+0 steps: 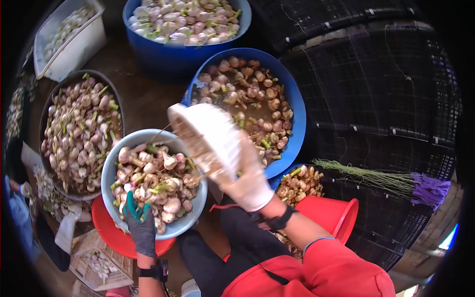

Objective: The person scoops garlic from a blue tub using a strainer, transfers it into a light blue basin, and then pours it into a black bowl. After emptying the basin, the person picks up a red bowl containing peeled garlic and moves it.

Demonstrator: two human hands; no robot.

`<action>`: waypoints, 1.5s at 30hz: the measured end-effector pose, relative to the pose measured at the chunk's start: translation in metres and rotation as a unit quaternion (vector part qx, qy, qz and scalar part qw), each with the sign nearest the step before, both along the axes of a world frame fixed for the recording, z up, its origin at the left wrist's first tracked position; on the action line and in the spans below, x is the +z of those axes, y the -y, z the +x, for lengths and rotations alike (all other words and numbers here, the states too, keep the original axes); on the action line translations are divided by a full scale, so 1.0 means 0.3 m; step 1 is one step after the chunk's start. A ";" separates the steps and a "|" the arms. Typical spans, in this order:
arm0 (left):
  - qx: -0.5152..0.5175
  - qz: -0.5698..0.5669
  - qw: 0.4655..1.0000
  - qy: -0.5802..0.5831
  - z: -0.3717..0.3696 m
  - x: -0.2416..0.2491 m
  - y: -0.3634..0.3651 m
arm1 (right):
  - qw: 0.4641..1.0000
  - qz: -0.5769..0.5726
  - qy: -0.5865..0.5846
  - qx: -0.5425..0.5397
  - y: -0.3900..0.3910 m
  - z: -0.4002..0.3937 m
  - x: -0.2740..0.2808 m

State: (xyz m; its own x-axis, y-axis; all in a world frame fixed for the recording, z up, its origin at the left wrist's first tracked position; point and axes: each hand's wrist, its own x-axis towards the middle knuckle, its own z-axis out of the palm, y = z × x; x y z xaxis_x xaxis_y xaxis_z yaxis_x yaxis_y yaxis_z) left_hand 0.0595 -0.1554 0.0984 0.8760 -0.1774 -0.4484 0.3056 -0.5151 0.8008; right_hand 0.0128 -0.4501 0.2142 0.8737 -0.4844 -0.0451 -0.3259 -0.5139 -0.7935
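Observation:
My right hand (250, 180), in a white glove and blurred by motion, is closed on the rim of a white plastic tub (205, 131). The tub is tipped on its side above the right part of a light blue basin (105, 171). Heaped in that basin are garlic bulbs (158, 183) with cut green stems. My left hand (139, 222), in a grey glove with teal fingertips, lies over the basin's near left rim. Its fingers are apart and rest against the garlic.
Beyond the tub stands a large blue tub (297, 119) of garlic in murky water. Another blue tub (148, 57), a dark basin (121, 116) and a white crate (81, 52) hold garlic. Red basins (106, 225) are nearby. Green strings (366, 178) lie on black crates at right.

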 end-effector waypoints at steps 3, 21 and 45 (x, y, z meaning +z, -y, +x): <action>-0.073 -0.085 0.994 -0.019 0.123 0.140 0.336 | 0.973 -0.134 -0.155 -0.111 0.307 -0.097 0.026; -0.461 0.034 0.883 -0.080 0.401 -0.477 1.470 | 0.899 0.100 -0.313 -0.291 1.014 -0.252 -0.799; -0.337 -0.078 0.903 -0.253 0.198 -0.578 1.421 | 0.914 0.294 -0.203 -0.192 1.001 -0.184 -0.861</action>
State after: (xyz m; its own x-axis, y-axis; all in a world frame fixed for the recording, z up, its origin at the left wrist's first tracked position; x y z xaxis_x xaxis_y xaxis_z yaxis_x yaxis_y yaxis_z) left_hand 0.1190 -0.5816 -0.0751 0.2348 -0.6899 -0.6847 0.3129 -0.6133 0.7252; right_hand -0.0425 -0.7504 -0.0442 0.4967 -0.5399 -0.6795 -0.7221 0.1773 -0.6687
